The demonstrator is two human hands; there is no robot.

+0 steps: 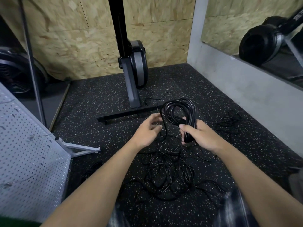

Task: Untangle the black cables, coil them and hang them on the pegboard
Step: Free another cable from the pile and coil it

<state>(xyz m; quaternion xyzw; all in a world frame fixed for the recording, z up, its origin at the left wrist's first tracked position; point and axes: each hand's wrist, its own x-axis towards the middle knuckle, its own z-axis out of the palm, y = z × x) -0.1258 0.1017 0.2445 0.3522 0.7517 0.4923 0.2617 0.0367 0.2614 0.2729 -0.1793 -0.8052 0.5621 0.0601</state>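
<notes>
Over tangled floor cables (164,176), right hand (202,136) grips a part-wound coil (191,114); left hand (146,131) relaxed, empty; pegboard (32,145) hanging awaits.

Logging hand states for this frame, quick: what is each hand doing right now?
Left hand: fingers loosely curled at a loose cable strand; grip cannot be told.
Right hand: closed around the coiled black cable.

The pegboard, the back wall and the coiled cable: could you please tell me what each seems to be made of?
Pegboard: probably painted sheet metal; pale grey, rows of holes.
Back wall: oriented strand board, unfinished; pressed wood flakes show.
Coiled cable: glossy black sheath, likely plastic or rubber; highlights along its loops.
</notes>
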